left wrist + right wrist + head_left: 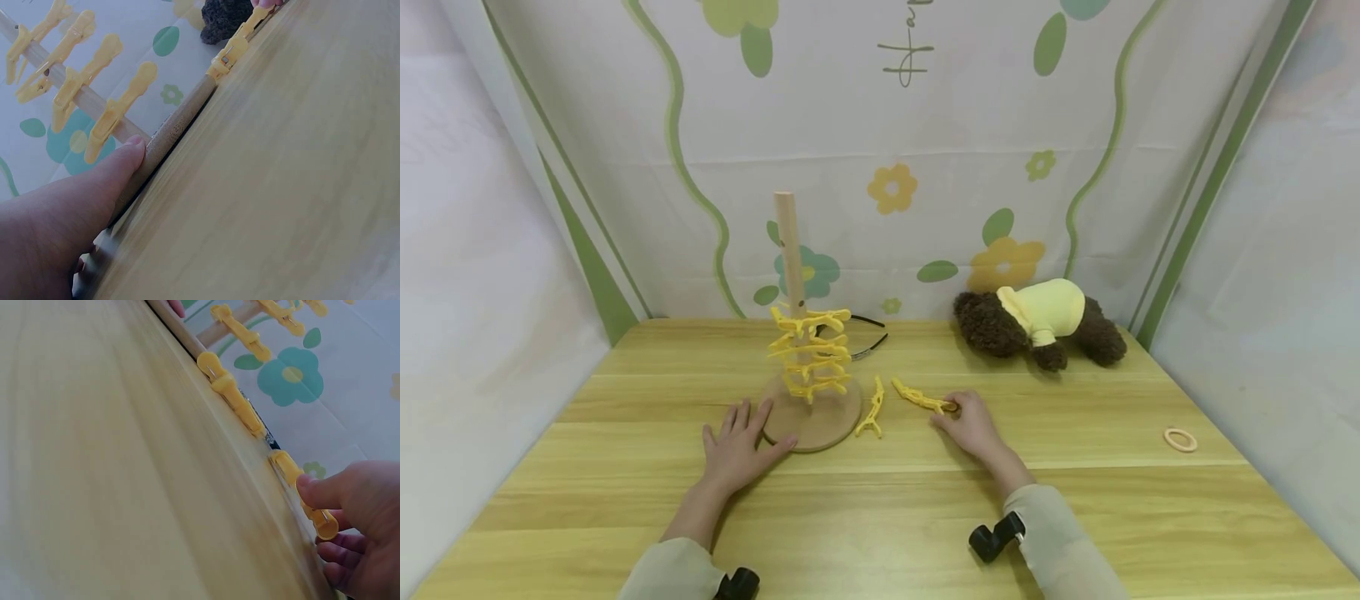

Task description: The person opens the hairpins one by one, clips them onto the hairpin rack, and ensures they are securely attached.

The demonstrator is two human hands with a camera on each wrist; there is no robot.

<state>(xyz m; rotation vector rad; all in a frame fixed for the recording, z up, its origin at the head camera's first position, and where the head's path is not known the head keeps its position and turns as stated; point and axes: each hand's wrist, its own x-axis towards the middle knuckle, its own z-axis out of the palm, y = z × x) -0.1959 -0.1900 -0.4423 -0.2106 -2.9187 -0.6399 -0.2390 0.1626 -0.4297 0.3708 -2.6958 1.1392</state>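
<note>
A wooden post (789, 250) stands upright on a round wooden base (808, 427), left of the table's middle. Several yellow clips (125, 103) stick out from the post in tiers. My left hand (735, 450) rests at the base's near left edge, fingers spread, its thumb touching the rim. To the right of the base, one loose yellow clip (871, 410) lies on the table. My right hand (973, 427) pinches the near end of another yellow clip (289, 470) between thumb and fingers, low at the tabletop.
Behind the post lies a thin black headband (869, 348), partly hidden. A brown plush toy in a yellow shirt (1052, 310) lies at the back right. Near the right edge is a small wooden ring (1180, 439). A printed cloth (835, 117) hangs behind the table.
</note>
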